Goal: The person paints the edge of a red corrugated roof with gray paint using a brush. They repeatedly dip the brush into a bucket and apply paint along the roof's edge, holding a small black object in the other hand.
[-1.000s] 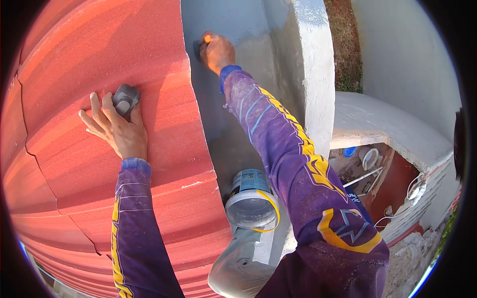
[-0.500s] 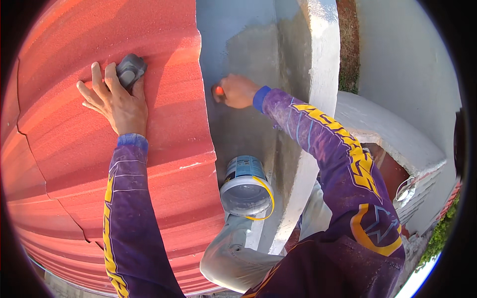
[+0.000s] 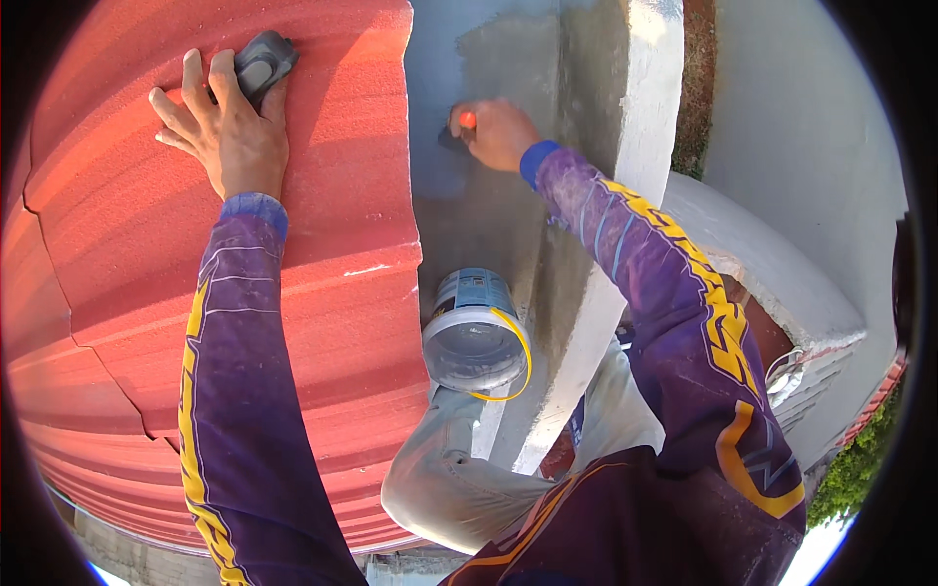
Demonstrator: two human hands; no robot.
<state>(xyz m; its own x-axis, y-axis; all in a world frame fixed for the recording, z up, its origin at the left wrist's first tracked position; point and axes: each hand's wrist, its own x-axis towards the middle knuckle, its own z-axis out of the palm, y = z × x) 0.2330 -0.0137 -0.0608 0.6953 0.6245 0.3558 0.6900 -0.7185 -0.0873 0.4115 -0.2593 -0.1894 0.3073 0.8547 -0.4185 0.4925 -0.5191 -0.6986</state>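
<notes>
Grasping the orange-tipped tool point(image 3: 469, 120) with the right hand point(image 3: 503, 134) at the concrete gutter point(image 3: 479, 230), seemingly coated blue-grey farther away but left uncoated near the bucket point(image 3: 474, 286), and resting the left hand point(image 3: 230, 137) spread on the red roof point(image 3: 337, 210), without showing clearly whether gripping the grey lump point(image 3: 262, 66).

my left grip point(image 3: 233, 132) pinches a dark gray, rounded piece point(image 3: 264, 64) slantwise over the red ribbed roof point(image 3: 342, 195); my right grip point(image 3: 502, 134) holds an orange-ended tool point(image 3: 468, 120), its dark head partly hidden, blurred, over the gray channel point(image 3: 474, 230).
</notes>
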